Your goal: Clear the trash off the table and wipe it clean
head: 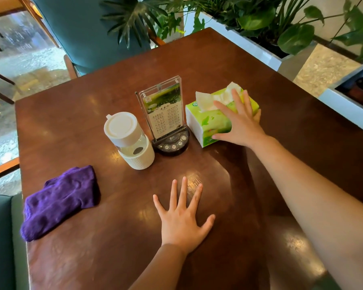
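Observation:
A crumpled purple cloth [59,200] lies near the left edge of the dark wooden table [281,91]. My left hand [183,218] rests flat on the tabletop with fingers spread, holding nothing, to the right of the cloth. My right hand [239,122] lies over the right end of a green tissue pack [208,120], thumb against its front side and fingers across its top. A white tissue sticks up from the pack's opening.
A white-lidded glass bottle [130,141] in a white sleeve and an acrylic menu stand [164,109] on a black call-button base stand mid-table. A teal chair [88,34] is beyond the far edge, white planters [249,47] with plants line the right, and a teal seat [0,237] sits at lower left.

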`<move>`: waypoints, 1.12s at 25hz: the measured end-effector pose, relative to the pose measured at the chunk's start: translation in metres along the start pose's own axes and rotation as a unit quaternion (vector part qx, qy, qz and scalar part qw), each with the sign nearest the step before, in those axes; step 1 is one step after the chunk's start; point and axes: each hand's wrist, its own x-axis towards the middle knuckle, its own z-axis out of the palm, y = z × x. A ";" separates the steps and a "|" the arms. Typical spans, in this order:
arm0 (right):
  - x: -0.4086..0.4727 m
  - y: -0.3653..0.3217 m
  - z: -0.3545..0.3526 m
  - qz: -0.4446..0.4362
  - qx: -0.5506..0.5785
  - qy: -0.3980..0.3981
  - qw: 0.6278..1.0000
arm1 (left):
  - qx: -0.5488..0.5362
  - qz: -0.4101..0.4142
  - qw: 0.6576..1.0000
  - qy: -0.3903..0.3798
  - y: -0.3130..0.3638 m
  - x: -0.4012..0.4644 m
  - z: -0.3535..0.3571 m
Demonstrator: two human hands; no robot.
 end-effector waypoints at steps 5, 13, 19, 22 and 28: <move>-0.021 -0.031 0.025 0.041 0.052 0.099 0.993 | -0.004 -0.003 1.000 -0.005 0.001 0.000 0.000; 0.003 -0.029 0.031 0.028 0.071 0.085 0.993 | -0.008 -0.001 1.000 -0.004 0.000 0.000 0.002; 0.006 -0.033 0.034 0.025 0.076 0.096 0.992 | -0.002 -0.001 1.000 -0.007 0.000 0.000 0.001; 0.005 -0.041 0.036 0.029 0.070 0.097 0.992 | 0.002 0.001 1.000 -0.005 0.000 0.000 0.000; 0.003 -0.044 0.029 0.026 0.065 0.101 0.992 | -0.013 0.003 1.000 -0.002 0.000 0.000 0.001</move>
